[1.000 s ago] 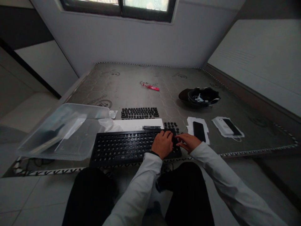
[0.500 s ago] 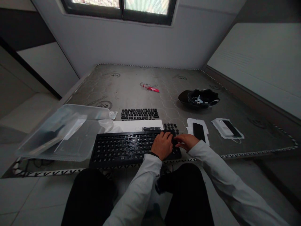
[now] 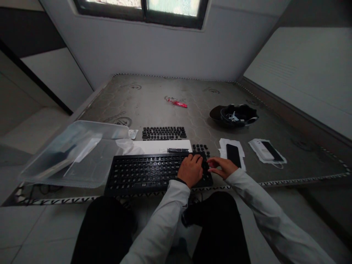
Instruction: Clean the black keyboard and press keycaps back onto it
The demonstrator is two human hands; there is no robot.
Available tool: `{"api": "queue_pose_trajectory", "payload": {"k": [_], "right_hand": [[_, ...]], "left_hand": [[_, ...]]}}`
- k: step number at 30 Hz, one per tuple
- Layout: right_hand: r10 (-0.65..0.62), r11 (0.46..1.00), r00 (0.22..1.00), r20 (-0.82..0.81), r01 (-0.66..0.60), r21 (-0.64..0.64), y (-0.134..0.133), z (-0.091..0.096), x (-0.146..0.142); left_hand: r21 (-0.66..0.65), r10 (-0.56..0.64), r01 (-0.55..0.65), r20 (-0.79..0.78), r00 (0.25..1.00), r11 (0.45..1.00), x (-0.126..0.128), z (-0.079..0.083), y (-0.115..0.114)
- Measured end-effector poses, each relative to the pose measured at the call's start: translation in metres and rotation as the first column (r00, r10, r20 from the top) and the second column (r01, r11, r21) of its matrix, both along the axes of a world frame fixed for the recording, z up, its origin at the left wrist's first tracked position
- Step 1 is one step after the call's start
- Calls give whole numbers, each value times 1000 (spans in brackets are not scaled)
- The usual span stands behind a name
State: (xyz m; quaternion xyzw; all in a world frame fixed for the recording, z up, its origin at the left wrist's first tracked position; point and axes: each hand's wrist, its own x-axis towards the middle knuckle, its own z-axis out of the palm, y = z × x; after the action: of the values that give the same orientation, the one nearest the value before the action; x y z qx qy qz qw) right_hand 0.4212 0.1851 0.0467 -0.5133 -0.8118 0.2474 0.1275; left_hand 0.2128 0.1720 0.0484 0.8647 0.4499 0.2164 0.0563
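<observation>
A black keyboard (image 3: 143,172) lies along the front edge of the quilted surface, its key positions showing small pale squares. My left hand (image 3: 190,170) rests on its right part, fingers lying over the keys and slightly apart. Just beside the keyboard's right end is my right hand (image 3: 223,167), thumb and forefinger apart with a gap between them; I make out nothing in it. Loose black keycaps (image 3: 164,132) stand in rows behind the keyboard, and a smaller group of keycaps (image 3: 200,147) sits behind its right end. A dark slim tool (image 3: 178,150) lies on a white sheet (image 3: 154,146).
On the left stands a clear plastic bin (image 3: 90,176) with items inside. To the right are a black phone (image 3: 233,156) on white wrapping and a white device (image 3: 265,150) with a cable. Farther back lie a dark cap (image 3: 238,115) and a red packet (image 3: 177,103).
My right hand has shifted slightly right, from over the keyboard's right end to its edge, and the thumb and forefinger show more apart. My left hand stays on the keyboard.
</observation>
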Motion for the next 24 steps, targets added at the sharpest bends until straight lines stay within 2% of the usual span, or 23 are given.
{"api": "queue_pose_trajectory", "payload": {"k": [7,11,20,24], "right_hand": [[24,997,997,79,-30,72,0,-1,-4],[61,992,974,217,-82,91,1,1,-9],[50,990,833,551,-114,84,1,24,-34],[55,994,774,630,-105,42,-1,35,-44]], "left_hand": [[-13,-2,2,7,1000,1000,0,1,0],[-12,-5,5,4,1000,1000,0,1,0],[-8,-6,6,7,1000,1000,2,-1,1],[-4,-8,8,14,1000,1000,2,-1,1]]}}
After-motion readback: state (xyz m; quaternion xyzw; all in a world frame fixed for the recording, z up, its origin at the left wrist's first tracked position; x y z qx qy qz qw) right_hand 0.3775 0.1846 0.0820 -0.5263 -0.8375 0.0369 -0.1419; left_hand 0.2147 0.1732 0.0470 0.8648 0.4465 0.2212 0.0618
